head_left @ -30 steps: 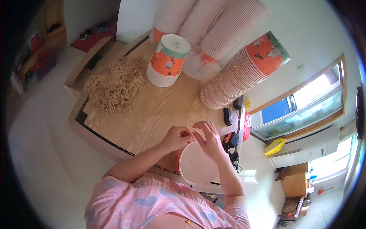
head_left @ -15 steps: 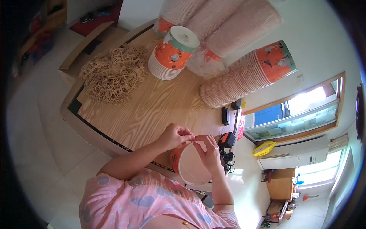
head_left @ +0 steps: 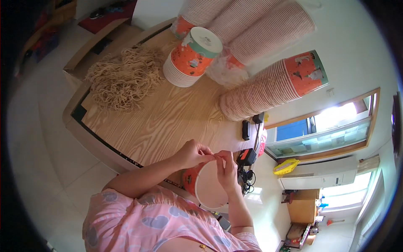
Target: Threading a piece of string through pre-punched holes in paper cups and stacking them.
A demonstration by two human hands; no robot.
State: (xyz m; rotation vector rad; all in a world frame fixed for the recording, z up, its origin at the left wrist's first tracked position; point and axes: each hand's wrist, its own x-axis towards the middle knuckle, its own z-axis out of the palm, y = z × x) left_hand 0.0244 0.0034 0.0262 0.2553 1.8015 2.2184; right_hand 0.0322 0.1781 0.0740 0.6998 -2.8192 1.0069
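Observation:
An orange-printed paper bucket (head_left: 210,189) with a white inside is held tilted near my body, its mouth facing up toward me. My left hand (head_left: 195,155) is closed in a pinch just beyond the far rim. My right hand (head_left: 227,169) pinches against it, fingertips meeting the left ones, and partly covers the rim. What lies between the fingertips is too small to make out. A tangled heap of beige cord (head_left: 126,80) lies on the far left of the wooden table (head_left: 147,130).
Nested buckets (head_left: 191,59) stand upside down beyond the cord. A long stack (head_left: 273,84) lies to the right, before plastic-wrapped stacks (head_left: 268,33). A black box-shaped device (head_left: 247,157) with cables (head_left: 247,180) sits by my right hand, and a small black object (head_left: 246,130) beyond it.
My hands stay together, with the right fingers now drawn more upright into a pinch. A thin line seen across the bucket's mouth before no longer shows clearly. The view has shifted slightly.

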